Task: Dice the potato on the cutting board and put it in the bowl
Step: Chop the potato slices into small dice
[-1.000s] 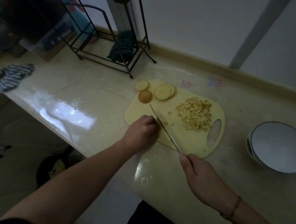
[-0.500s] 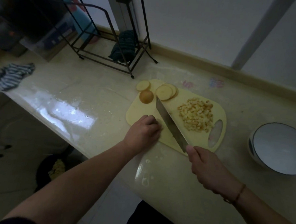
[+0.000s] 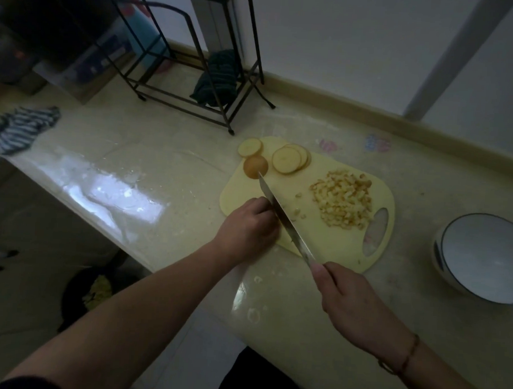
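Potato: in three lots on the cutting board [image 3: 330,245]. Diced heap [image 3: 342,203], beyond my right hand [image 3: 359,312] and right of the knife [image 3: 284,213]. Round slices [image 3: 286,160], stacked at the far end, well beyond my left hand [image 3: 247,229]; one loose slice [image 3: 249,147] just left of them. Rounded end piece [image 3: 255,167], at the knife tip. A few stray cubes [image 3: 296,211] just right of the blade.

Left hand: fingers curled down at the near left edge of the board, knuckles right against the blade. Whatever they pin is hidden beneath them; I cannot tell if they clamp anything.

Right hand: fingers wrapped tight round the knife handle, off the near edge of the board, blade angled away across the board.

Bowl [image 3: 483,256]: on the counter [image 3: 150,147], well to the right of my right hand; no potato shows in it.

Stage, as I judge it: dicing partly done, slices and end piece uncut, nothing transferred.

Risks:
- Blade beside my left knuckles; a fingertip creeping out would be nicked.
- Counter looks wet; the board may skid under pressure.
- Light is poor, so cuts may be misjudged.
- Cubes may scatter off the board.
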Available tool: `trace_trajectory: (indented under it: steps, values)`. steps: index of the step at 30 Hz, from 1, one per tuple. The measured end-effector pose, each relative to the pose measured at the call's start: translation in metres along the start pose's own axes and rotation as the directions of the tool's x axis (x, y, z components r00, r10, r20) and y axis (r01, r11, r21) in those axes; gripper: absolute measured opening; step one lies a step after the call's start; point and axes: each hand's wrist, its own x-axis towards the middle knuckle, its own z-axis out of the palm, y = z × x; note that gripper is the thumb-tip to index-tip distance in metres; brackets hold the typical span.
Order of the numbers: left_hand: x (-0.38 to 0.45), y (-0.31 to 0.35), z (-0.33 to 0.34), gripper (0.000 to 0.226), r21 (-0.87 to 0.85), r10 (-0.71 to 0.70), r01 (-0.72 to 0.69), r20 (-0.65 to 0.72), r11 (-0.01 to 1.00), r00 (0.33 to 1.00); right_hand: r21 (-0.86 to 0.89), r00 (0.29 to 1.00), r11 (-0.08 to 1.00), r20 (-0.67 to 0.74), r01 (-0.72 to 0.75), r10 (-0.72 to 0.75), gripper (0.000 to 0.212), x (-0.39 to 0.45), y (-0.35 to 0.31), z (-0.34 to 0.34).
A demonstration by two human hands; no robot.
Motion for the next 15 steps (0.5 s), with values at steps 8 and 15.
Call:
trace_trajectory:
  steps: [8, 15]
  values:
    - [0.001, -0.003, 0.001, 0.017, -0.009, 0.031, -0.031, 0.019, 0.999, 0.999, -0.021, 1.000, 1.000, -0.008, 0.019, -0.019, 0.050, -0.013, 0.010, -0.001]
    - [-0.002, -0.008, 0.002, 0.021, 0.005, 0.070, -0.070, 0.048, 0.998, 0.996, -0.065, 1.000, 0.998, -0.010, 0.013, -0.014, 0.049, -0.009, 0.012, 0.000]
